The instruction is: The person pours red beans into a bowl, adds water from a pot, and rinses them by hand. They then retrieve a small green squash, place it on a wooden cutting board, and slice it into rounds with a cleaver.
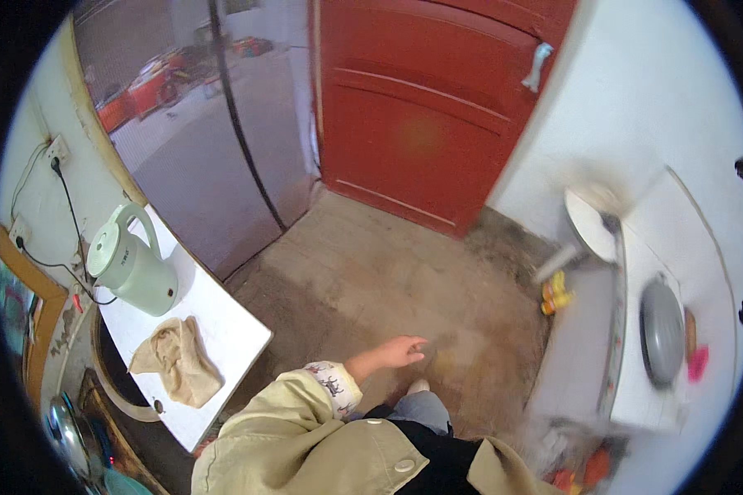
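My left hand (397, 351) reaches out in front of my body, over the floor. Its thumb and fingers are apart, and nothing is in it. A light khaki sleeve (297, 396) with a patterned cuff covers that arm. To the left of it, a beige cloth (183, 365) lies crumpled on a white board (248, 337), apart from the hand. Behind the cloth, a pale green electric kettle (139, 272) stands on the same board. My right hand is out of view.
A red door (408, 124) stands ahead, beside a mesh screen curtain (266, 124). At right, a white counter (637, 396) holds a grey oval lidded pan (662, 334). Yellow containers (556, 294) sit below it. Power cords (68, 204) hang at the left wall.
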`<state>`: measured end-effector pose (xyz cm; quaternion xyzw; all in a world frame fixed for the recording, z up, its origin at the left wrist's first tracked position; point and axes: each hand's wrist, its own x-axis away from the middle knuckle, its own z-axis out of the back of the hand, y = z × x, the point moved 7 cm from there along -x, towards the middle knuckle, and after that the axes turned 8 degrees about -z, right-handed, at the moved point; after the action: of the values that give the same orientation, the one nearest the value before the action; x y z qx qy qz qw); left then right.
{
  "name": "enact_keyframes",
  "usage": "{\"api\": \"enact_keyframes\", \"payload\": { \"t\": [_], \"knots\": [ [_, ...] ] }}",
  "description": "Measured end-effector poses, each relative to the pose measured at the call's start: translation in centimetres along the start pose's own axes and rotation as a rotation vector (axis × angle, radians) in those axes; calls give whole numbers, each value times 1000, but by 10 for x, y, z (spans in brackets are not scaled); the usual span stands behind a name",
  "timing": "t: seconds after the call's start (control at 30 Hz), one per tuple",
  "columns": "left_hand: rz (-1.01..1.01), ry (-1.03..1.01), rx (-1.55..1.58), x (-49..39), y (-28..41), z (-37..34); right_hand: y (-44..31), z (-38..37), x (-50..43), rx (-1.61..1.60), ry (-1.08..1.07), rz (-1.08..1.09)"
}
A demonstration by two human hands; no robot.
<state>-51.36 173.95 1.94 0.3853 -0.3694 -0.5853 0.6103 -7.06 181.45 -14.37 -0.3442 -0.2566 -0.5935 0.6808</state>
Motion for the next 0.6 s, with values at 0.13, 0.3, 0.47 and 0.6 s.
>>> {"api": "enact_keyframes", "payload": {
  "t": [0.13, 0.3, 0.47, 0.6],
  "knots": [
    [11, 115, -192, -64, -75, 96, -110, 67, -131, 66, -33, 91],
    [506, 694, -25, -15, -163, 255, -288, 197, -273, 325, -64, 238],
    [734, 1021, -92, 68, -239, 390, -624, 338, -341, 1135, 505, 940],
    [911, 1111, -333, 102, -290, 505, -844, 396, -320, 44, 541, 944]
  ]
}}
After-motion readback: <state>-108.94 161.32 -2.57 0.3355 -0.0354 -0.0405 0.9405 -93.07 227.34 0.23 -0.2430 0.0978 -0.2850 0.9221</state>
